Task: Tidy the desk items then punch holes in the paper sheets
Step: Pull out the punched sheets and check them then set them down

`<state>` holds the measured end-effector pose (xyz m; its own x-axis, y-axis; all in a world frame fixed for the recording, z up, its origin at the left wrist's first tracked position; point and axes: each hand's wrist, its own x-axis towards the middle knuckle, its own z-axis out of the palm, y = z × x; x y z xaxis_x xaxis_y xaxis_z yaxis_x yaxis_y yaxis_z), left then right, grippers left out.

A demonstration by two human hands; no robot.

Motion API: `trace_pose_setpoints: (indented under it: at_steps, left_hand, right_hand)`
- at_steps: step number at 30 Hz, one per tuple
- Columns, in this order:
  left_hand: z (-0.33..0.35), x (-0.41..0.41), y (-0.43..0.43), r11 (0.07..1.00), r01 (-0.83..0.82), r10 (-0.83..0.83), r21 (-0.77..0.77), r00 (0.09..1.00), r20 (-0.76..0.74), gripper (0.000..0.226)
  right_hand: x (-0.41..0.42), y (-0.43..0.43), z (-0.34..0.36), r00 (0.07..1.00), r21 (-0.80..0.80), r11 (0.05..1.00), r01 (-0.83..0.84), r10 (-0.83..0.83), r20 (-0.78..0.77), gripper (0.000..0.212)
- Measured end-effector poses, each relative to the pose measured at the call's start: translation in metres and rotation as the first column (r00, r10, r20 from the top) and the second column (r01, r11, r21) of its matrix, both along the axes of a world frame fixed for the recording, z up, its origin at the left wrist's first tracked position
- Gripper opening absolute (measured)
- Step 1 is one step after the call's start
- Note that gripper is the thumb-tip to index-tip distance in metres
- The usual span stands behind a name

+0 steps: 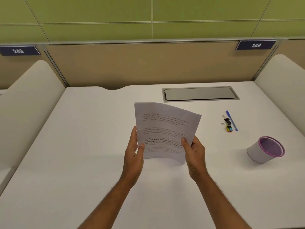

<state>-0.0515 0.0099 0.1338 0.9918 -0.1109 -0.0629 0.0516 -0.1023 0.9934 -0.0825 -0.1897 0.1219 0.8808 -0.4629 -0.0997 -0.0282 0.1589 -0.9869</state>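
Both forearms are rising from the bottom edge. The left hand (134,150) and right hand (195,155) are pinching the paper sheets (165,128) by their lower side edges, thumbs on the print. The sheets are standing at frame centre over the counter (82,146), long axis running upward.

1. The paper sheets (165,129), held upright between the left hand (134,154) and the right hand (194,154) at mid-desk, block the straight way to 12 o'clock.
2. From 7 to 11 o'clock, bare desk (82,146) lies open up to the side divider (29,100).
3. At 2 o'clock a pen (231,120) and binder clips (226,119) lie close together. At 3 o'clock stands a pen cup (265,150), with a gap of desk between it and them.
4. At 1 o'clock the cable hatch (199,93) lies flush with the desk. The back partition (140,63) walls off 12 o'clock.
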Motion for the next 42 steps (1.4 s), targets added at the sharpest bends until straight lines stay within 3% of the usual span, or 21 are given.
trace_pose_setpoints:
  at_steps: [11,15,20,22,26,34,39,42]
  left_hand:
    - [0.004,0.001,-0.002,1.0,-0.005,0.005,0.0,0.999,0.042,0.062]
    - [0.002,0.003,-0.001,0.993,-0.117,0.118,-0.026,0.992,0.052,0.048]
    - [0.001,0.006,0.0,0.991,-0.13,0.131,-0.021,0.991,0.034,0.032]
    - [0.0,0.006,0.001,0.994,-0.106,0.106,0.024,0.994,0.015,0.032]
    - [-0.003,0.008,0.007,0.997,-0.004,0.011,0.078,0.995,-0.1,0.059]
    - [-0.001,0.024,0.016,0.978,0.201,-0.194,0.053,0.974,-0.114,0.088]
    - [0.001,0.038,0.013,0.947,0.319,-0.314,0.034,0.944,-0.105,0.078]
    - [0.003,0.046,0.011,0.933,0.355,-0.36,-0.064,0.922,-0.14,0.075]
  right_hand:
    - [0.006,-0.006,0.001,1.0,-0.009,1.0,-0.003,0.003,0.015,0.024]
    - [0.006,-0.01,0.006,1.0,-0.025,1.0,-0.006,0.006,0.025,0.025]
    - [0.0,-0.016,0.008,0.999,-0.038,0.999,-0.017,0.018,0.03,0.025]
    - [-0.004,-0.019,0.007,0.999,-0.042,0.999,-0.022,0.023,0.026,0.026]
    - [-0.012,-0.025,0.003,0.997,-0.036,0.997,-0.072,0.072,0.001,0.027]
    - [-0.016,-0.039,0.01,0.982,0.01,0.986,-0.169,0.168,0.086,0.029]
    - [-0.011,-0.04,0.018,0.963,0.022,0.971,-0.238,0.234,0.131,0.03]
    - [-0.01,-0.041,0.024,0.95,0.036,0.958,-0.283,0.275,0.147,0.028]
